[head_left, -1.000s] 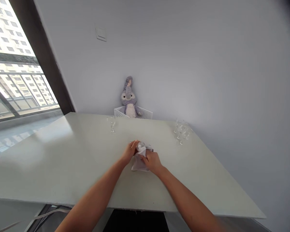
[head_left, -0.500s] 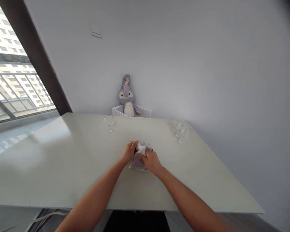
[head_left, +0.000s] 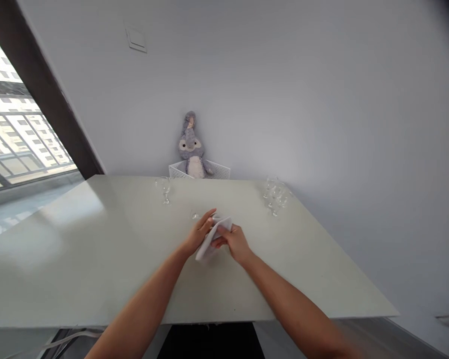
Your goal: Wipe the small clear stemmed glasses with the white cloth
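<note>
Over the middle of the table, my left hand (head_left: 200, 235) is wrapped round a clear stemmed glass (head_left: 195, 215). Only what looks like its foot shows, sticking out to the left past my fingers; the rest is hidden by hand and cloth. My right hand (head_left: 236, 243) pinches a whitish cloth (head_left: 206, 248), which lies folded against the glass and hangs down between both hands. Farther back on the left stands another stemmed glass (head_left: 166, 191). Several more clear glasses (head_left: 274, 199) are grouped near the right rear edge.
The pale table (head_left: 97, 269) reaches back to a grey wall. Behind its far edge, a grey plush toy (head_left: 195, 167) sits in a white perforated basket (head_left: 221, 172). A window (head_left: 18, 124) is at left, and a cable (head_left: 73, 337) runs below the front edge.
The glass has turned so its foot points left, out from my left hand. The cloth has swung into a slanted fold, and my right fingers have shifted on it. The view has moved slightly.
</note>
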A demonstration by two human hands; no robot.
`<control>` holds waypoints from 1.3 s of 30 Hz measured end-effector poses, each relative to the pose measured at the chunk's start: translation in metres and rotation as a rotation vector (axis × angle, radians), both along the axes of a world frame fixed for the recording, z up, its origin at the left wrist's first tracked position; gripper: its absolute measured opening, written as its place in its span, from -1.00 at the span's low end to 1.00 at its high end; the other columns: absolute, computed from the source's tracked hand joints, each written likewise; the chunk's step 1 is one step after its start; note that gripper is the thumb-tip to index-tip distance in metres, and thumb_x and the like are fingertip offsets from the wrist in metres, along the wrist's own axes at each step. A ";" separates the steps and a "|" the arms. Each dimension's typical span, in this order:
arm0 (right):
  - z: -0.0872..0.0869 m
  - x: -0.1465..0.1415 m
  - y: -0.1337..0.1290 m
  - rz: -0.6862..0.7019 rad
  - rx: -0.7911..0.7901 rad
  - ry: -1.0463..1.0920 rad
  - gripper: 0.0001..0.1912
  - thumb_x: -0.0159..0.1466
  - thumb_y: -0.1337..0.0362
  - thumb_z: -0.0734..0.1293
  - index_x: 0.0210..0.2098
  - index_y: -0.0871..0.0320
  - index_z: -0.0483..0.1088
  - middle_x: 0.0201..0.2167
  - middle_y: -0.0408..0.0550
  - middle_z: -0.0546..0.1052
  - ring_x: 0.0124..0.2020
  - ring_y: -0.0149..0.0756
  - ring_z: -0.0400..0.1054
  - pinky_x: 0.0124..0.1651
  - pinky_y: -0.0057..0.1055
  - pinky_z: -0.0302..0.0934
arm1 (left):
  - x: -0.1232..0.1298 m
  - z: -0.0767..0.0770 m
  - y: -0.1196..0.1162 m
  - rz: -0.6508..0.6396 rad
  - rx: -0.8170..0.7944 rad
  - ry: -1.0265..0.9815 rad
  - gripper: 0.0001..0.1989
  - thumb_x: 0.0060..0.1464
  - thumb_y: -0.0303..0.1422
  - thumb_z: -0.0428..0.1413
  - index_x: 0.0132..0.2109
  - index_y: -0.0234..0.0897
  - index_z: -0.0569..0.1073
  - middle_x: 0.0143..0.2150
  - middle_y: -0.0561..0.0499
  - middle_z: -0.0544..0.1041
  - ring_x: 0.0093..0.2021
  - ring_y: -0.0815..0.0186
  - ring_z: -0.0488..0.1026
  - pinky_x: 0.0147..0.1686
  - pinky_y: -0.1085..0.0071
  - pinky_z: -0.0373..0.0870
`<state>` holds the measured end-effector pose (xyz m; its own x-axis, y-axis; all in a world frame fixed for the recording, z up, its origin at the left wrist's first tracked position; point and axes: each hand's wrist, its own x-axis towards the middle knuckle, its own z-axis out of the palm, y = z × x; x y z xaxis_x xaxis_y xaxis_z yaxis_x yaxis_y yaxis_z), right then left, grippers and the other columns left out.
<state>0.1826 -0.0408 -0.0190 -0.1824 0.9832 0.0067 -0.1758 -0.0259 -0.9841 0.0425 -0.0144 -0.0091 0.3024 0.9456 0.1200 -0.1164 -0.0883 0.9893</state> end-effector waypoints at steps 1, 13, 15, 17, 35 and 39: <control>0.001 0.002 0.002 0.019 -0.045 0.134 -0.67 0.08 0.02 0.27 -0.37 0.18 0.37 -0.61 -0.12 0.45 -0.60 -0.33 0.34 -0.51 -0.41 0.23 | 0.001 0.002 -0.002 -0.037 0.020 -0.040 -0.49 -0.05 -0.18 0.07 0.09 -0.15 0.27 -0.17 -0.05 0.45 -0.35 0.34 0.37 -0.38 0.45 0.30; 0.001 0.002 0.001 0.010 -0.085 0.109 -0.73 0.02 0.08 0.35 -0.44 0.17 0.38 -0.64 -0.16 0.44 -0.65 -0.37 0.31 -0.54 -0.45 0.20 | -0.004 0.004 -0.001 -0.023 0.061 0.165 -0.51 0.06 -0.08 -0.10 0.08 -0.22 0.26 -0.19 -0.05 0.44 -0.37 0.37 0.35 -0.34 0.41 0.31; 0.005 0.002 0.002 0.009 -0.172 0.338 -0.71 0.05 0.06 0.32 -0.39 0.17 0.37 -0.60 -0.16 0.45 -0.64 -0.41 0.30 -0.54 -0.46 0.21 | -0.006 0.009 -0.002 -0.073 0.096 0.081 -0.41 -0.01 -0.14 0.03 0.16 -0.12 0.11 -0.01 -0.09 0.36 -0.31 0.39 0.36 -0.31 0.43 0.32; 0.006 -0.001 -0.002 0.006 -0.164 0.383 -0.70 0.05 0.06 0.32 -0.39 0.18 0.38 -0.59 -0.14 0.46 -0.62 -0.41 0.31 -0.52 -0.47 0.22 | -0.007 0.011 -0.001 -0.046 0.157 0.042 -0.33 -0.06 -0.18 0.09 0.19 -0.13 0.05 -0.03 -0.09 0.37 -0.32 0.40 0.36 -0.30 0.44 0.33; 0.000 0.003 -0.005 -0.054 0.258 -0.393 -0.70 0.03 0.03 0.32 -0.55 0.18 0.39 -0.62 -0.09 0.47 -0.55 -0.32 0.35 -0.44 -0.43 0.21 | -0.006 0.006 -0.001 0.111 0.295 0.378 -0.50 0.11 -0.10 -0.18 0.10 -0.29 0.24 -0.51 0.05 0.42 -0.53 0.42 0.29 -0.48 0.50 0.23; 0.005 0.021 0.009 -0.138 0.195 -0.508 -0.68 0.07 0.05 0.28 -0.59 0.19 0.38 -0.69 -0.08 0.45 -0.59 -0.31 0.34 -0.47 -0.42 0.18 | -0.007 0.002 -0.003 0.369 0.542 0.779 -0.58 0.16 -0.17 -0.23 -0.01 -0.23 0.38 -0.53 0.03 0.43 -0.50 0.37 0.34 -0.42 0.45 0.22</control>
